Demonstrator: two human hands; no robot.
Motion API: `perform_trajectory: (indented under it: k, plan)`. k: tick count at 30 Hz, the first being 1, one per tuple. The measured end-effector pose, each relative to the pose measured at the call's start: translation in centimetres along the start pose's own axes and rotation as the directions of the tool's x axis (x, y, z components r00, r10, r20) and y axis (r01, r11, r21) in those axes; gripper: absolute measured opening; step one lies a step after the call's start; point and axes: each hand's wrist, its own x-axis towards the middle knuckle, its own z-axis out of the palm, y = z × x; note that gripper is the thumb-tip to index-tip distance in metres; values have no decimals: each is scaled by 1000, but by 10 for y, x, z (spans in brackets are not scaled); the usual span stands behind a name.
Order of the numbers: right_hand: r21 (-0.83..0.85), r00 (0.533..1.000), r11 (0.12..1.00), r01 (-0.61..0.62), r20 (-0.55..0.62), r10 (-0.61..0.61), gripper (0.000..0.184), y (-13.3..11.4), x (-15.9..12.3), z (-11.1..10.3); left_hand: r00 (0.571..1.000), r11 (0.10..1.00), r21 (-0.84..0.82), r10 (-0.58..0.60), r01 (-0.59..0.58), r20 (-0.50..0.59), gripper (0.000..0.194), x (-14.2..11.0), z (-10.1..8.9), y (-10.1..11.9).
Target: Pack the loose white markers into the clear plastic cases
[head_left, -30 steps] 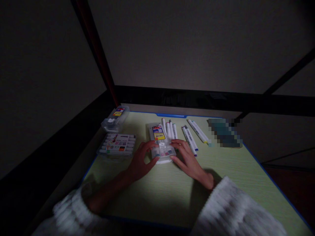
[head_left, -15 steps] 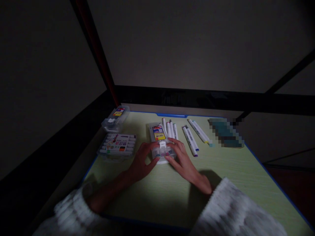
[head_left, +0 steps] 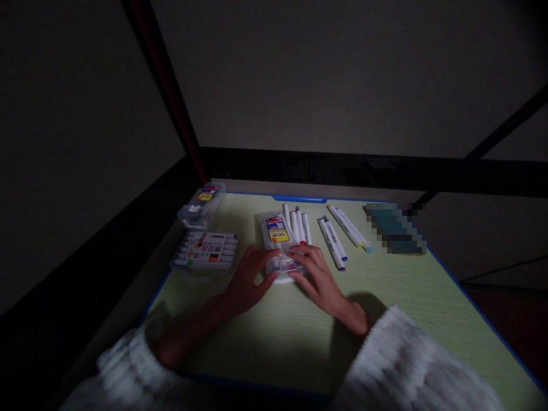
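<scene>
A clear plastic marker case (head_left: 276,237) with a yellow label lies in the middle of the pale green table (head_left: 274,331). Both hands are at its near end. My left hand (head_left: 246,281) grips the left corner with curled fingers. My right hand (head_left: 319,279) presses its fingers on the right corner and over the near end. Coloured marker caps show through the case between my fingers. Three white markers (head_left: 297,224) lie right beside the case, touching its right edge.
A second full marker case (head_left: 205,254) lies at the left, an empty clear case (head_left: 201,206) behind it. Three loose markers (head_left: 338,234) lie right of centre, a blurred dark object (head_left: 394,229) beyond them. The room is dark; a dark rail runs behind the table.
Both hands have closed in on the near end of the case. The right fingers have slid left over its end, and the white latch that showed half a second ago is now covered.
</scene>
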Motion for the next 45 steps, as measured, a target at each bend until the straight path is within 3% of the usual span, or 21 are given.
perform_trajectory:
  k: [4,15,45]
  plan:
    - [-50,998,997,63,16,-62,34,2,0,-2,998,998,9,64,-64,-5,33,0,1,-1]
    - [-23,996,997,80,-27,-81,31,1,2,-3,984,979,103,175,-177,25,36,-3,4,-2]
    - [-23,998,998,57,-21,-57,28,2,0,-2,979,971,133,190,-197,69,31,-1,1,0]
